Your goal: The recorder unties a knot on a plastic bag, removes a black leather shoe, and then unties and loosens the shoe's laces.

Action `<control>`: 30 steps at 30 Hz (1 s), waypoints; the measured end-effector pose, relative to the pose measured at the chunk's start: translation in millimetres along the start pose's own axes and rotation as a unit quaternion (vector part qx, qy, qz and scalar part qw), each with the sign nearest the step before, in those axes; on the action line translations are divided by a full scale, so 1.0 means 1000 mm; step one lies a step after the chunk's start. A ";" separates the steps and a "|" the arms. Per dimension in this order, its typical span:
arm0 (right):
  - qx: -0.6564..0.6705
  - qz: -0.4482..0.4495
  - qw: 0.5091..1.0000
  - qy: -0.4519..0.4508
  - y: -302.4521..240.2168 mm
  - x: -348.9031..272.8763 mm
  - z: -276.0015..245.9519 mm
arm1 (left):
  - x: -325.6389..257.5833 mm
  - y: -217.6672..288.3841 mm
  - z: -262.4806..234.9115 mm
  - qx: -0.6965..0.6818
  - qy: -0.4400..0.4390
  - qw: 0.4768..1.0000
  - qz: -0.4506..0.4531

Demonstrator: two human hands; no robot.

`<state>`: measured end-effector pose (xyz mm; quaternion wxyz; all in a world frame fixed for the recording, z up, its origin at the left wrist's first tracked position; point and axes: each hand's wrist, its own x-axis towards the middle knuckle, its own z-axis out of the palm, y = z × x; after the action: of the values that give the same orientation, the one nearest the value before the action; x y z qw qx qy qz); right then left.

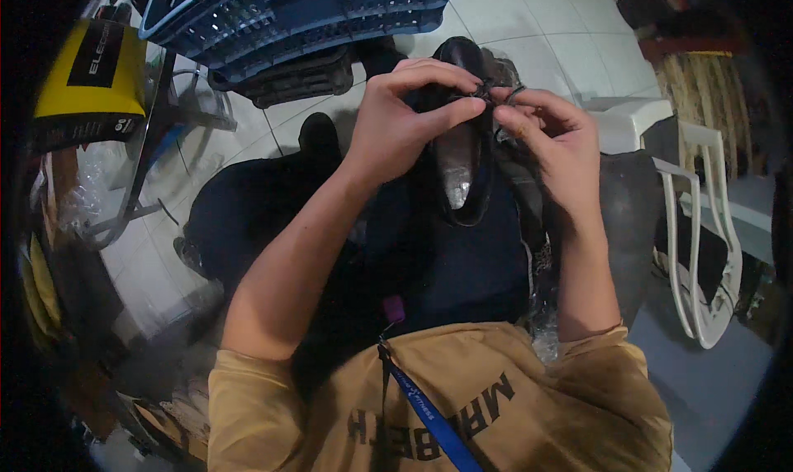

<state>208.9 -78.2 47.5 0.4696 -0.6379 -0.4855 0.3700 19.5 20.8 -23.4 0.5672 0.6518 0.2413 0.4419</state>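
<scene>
A black shoe [472, 198] lies lengthwise over my lap, its opening toward me and its toe pointing away. Dark shoelaces [486, 90] bunch up over its front. My left hand [410, 111] comes from the left side, thumb and forefinger pinched on the laces. From the right, my right hand [555, 133] pinches a lace too, and a small loop stands out above its fingers. Both sets of fingertips nearly meet over the shoe, and they hide part of the lacing.
A blue plastic basket [330, 18] stands at the far side above a black crate [285, 84]. At the left is a yellow and black box-shaped thing [87, 84] near a metal frame. A white plastic chair [702, 224] stands at the right. Pale tiles [537, 14] cover the floor.
</scene>
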 end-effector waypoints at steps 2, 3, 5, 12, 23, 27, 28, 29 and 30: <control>0.008 0.001 1.000 0.007 0.001 0.000 0.001 | 0.000 -0.001 0.002 -0.008 0.005 1.000 -0.005; 0.033 0.010 0.999 0.014 0.003 0.001 0.000 | 0.000 -0.001 0.003 -0.015 0.009 1.000 -0.008; 0.058 0.020 0.998 0.020 0.004 0.002 0.000 | 0.000 -0.002 0.004 -0.021 0.017 1.000 -0.014; 0.073 -0.013 0.997 0.014 0.008 0.000 0.001 | 0.000 -0.004 0.004 -0.029 0.023 0.999 -0.009; 0.100 0.028 0.993 0.061 0.012 0.004 0.011 | 0.000 -0.006 0.001 -0.001 0.001 1.000 0.002; 0.040 -0.037 0.997 0.052 0.017 0.005 0.013 | -0.001 -0.004 0.001 0.001 0.001 1.000 -0.007; 0.047 -0.043 0.997 0.044 0.016 0.006 0.011 | -0.001 -0.003 0.001 0.001 0.002 1.000 -0.007; 0.047 -0.042 0.997 0.044 0.014 0.006 0.009 | -0.001 -0.003 0.001 0.004 0.001 1.000 -0.004; 0.035 -0.025 0.999 0.031 0.011 0.006 0.007 | -0.001 -0.003 0.001 0.007 0.001 1.000 -0.002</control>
<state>207.2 -72.3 35.0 0.5158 -0.6197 -0.4731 0.3551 20.6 20.0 -26.5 0.5628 0.6550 0.2463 0.4399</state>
